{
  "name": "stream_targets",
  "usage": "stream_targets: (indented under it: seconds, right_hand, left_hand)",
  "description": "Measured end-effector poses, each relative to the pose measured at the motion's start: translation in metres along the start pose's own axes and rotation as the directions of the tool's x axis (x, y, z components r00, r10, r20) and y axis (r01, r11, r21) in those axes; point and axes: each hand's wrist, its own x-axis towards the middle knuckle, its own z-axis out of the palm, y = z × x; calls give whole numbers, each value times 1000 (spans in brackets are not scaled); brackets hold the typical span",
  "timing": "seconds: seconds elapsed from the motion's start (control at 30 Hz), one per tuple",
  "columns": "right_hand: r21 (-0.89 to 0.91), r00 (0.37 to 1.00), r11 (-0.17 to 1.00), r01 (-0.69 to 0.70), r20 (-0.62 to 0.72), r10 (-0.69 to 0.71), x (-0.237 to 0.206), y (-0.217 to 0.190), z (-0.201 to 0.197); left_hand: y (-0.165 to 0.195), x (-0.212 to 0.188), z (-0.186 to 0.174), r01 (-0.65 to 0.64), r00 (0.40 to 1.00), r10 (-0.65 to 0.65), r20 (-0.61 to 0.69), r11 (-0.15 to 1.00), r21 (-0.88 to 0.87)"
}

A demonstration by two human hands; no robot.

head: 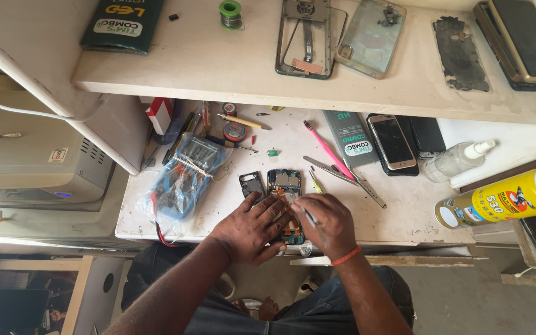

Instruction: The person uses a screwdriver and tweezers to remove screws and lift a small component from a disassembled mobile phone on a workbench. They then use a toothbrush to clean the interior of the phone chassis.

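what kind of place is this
Most likely a phone repair bench: both hands, left hand and right hand, work on an opened phone, with a multimeter beside it and stripped phone frames on the shelf above.

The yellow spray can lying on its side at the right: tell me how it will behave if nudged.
The yellow spray can is a smooth cylinder lying on its side, so it would probably roll. It lies near the worktop's right edge, so it might roll off. Its glossy skin looks slippery. Its weight cannot be judged.

Both hands, left [250, 228] and right [328, 224], curled close together.
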Motion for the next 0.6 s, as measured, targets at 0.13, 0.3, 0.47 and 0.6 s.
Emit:
stream_targets:
  seconds: [0.13,0.3,0.47,0.6]
  right_hand:
    - [-24,1000,1000,19,-21,-19,-9,0,0]
    - [96,992,994,-47,-110,58,-12,9,3]
    - [284,957,944,-170,-179,227,-3,23,4]
    - [322,975,942,-91,-163,149,17,28,-5]
  left_hand:
    - [0,0,0,6,1000,-6,3,1000,-1]
    - [1,1,0,9,999,-10,33,1000,9]
    - [1,0,0,9,999,-10,48,1000,23]
    - [1,0,-1,11,999,-11,33,1000,4]
